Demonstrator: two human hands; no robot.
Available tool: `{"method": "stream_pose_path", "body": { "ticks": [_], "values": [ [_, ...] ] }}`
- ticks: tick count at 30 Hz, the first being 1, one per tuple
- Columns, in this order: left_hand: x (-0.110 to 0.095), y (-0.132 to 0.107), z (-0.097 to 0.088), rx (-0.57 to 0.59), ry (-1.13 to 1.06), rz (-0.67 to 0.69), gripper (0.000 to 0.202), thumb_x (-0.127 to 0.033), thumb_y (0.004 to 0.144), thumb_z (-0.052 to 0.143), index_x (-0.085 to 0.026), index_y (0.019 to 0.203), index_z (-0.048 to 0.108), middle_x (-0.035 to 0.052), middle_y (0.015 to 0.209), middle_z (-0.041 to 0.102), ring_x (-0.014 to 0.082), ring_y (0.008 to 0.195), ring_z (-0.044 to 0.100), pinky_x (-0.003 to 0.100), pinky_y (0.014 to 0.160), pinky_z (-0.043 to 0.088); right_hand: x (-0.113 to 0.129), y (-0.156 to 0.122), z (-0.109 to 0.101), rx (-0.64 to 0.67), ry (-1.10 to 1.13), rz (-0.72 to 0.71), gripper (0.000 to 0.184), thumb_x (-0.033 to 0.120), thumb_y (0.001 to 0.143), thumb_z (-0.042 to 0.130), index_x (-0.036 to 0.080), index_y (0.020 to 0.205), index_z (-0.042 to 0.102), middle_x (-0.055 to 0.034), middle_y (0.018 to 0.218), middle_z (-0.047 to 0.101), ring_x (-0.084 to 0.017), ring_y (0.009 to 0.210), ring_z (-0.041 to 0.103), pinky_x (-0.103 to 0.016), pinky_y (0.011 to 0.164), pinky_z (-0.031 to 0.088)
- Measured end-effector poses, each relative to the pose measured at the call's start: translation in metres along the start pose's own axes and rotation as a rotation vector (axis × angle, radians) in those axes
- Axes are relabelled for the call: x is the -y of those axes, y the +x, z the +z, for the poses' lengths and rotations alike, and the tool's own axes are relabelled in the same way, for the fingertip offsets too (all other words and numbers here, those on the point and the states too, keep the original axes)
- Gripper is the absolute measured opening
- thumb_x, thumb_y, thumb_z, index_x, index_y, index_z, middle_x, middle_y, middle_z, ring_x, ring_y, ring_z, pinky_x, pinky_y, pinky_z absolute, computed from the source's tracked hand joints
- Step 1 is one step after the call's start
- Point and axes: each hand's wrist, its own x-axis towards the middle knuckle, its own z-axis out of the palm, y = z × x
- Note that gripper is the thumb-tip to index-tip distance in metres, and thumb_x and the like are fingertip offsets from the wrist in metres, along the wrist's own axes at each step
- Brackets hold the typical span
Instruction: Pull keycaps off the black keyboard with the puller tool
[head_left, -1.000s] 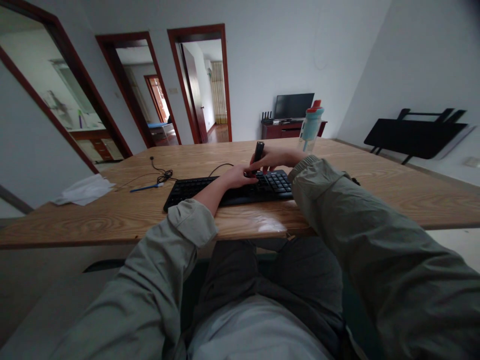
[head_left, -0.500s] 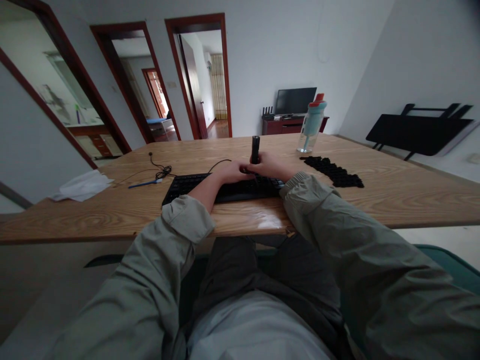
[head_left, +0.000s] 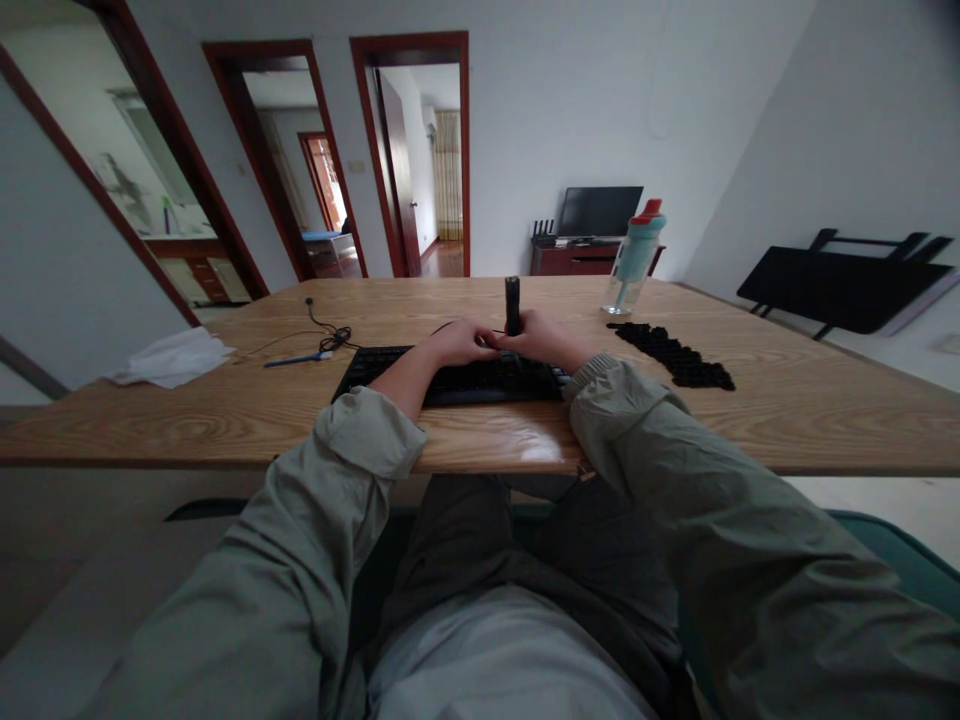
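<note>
A black keyboard (head_left: 480,385) lies near the table's front edge, with both my hands over its upper middle. From between the thumb and fingers of my right hand (head_left: 544,338) rises a black cylindrical tool (head_left: 512,303), held upright; its lower end is hidden. My left hand (head_left: 459,343) is closed beside it, fingertips curled and meeting the right thumb. Whatever the left fingers pinch is too small and covered to make out. To the right lies a strip of small black pieces (head_left: 675,357), which look like loose keycaps.
A clear bottle with a red lid (head_left: 634,255) stands at the back right. On the left are a white cloth (head_left: 176,357), a blue pen-like stick (head_left: 296,359) and a coiled black cable (head_left: 335,337). The wooden table (head_left: 187,425) has its front edge close to my lap.
The view has tilted and turned slightly, so the room sits a little further right. Both hands stay together over the keyboard, their fingers shifting only slightly.
</note>
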Motion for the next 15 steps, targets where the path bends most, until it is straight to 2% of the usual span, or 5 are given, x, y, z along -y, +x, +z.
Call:
{"method": "stream_pose_path", "body": {
  "ticks": [4, 8, 15],
  "values": [
    [-0.01, -0.005, -0.003, 0.0, 0.058, 0.02, 0.025, -0.03, 0.081, 0.068, -0.017, 0.099, 0.078, 0.0029, 0.091, 0.077, 0.0162, 0.078, 0.065, 0.027, 0.076, 0.048, -0.002, 0.001, 0.001, 0.001, -0.035, 0.034, 0.044, 0.06, 0.077, 0.069, 0.017, 0.087, 0.065, -0.0085, 0.078, 0.069, -0.021, 0.073, 0.06, -0.03, 0.064, 0.046],
    [-0.021, -0.009, -0.004, 0.013, 0.102, 0.023, 0.024, -0.028, 0.083, 0.066, -0.017, 0.1, 0.078, 0.0047, 0.094, 0.077, 0.0165, 0.078, 0.066, 0.027, 0.076, 0.048, -0.001, -0.003, 0.0, 0.001, 0.015, 0.029, 0.046, 0.059, 0.076, 0.071, 0.017, 0.092, 0.064, -0.0096, 0.08, 0.069, -0.023, 0.078, 0.062, -0.031, 0.069, 0.049],
    [-0.024, -0.007, 0.001, -0.033, 0.13, -0.044, 0.026, -0.035, 0.079, 0.071, -0.02, 0.098, 0.079, 0.0028, 0.088, 0.077, 0.0172, 0.076, 0.066, 0.026, 0.078, 0.049, 0.0, -0.004, 0.0, -0.011, 0.004, 0.035, 0.044, 0.056, 0.076, 0.072, 0.016, 0.093, 0.066, -0.01, 0.079, 0.069, -0.024, 0.08, 0.062, -0.032, 0.07, 0.049]
  ]
}}
